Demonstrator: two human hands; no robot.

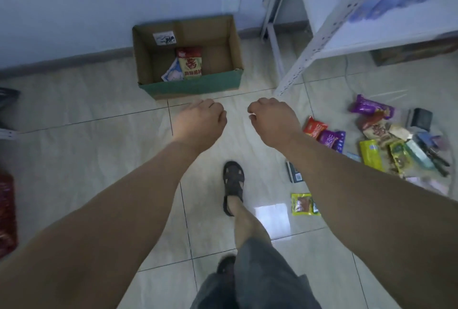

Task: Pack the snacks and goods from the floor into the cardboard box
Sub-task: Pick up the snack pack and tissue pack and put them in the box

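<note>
Hands: left hand (pixel 200 120) and right hand (pixel 271 121) hang side by side over the floor (pixel 99 110) just short of the cardboard box (pixel 190 87), fingers loosely curled under, nothing seen in either
Box: open against the wall, a red-and-yellow packet (pixel 190 62) and a pale packet (pixel 172 72) lying inside
Snacks: scattered pile (pixel 386 140) on the floor to the right, near the shelf leg (pixel 292 78); a yellow packet (pixel 303 204) lies apart, near the sandalled foot (pixel 233 186)
Risk: a careless step could crush that stray packet; reaching right could knock the shelf leg
Hidden: fingertips tucked below the palms; right forearm covers part of the pile; motion blur smears labels; red object at the left edge is cut off
</note>
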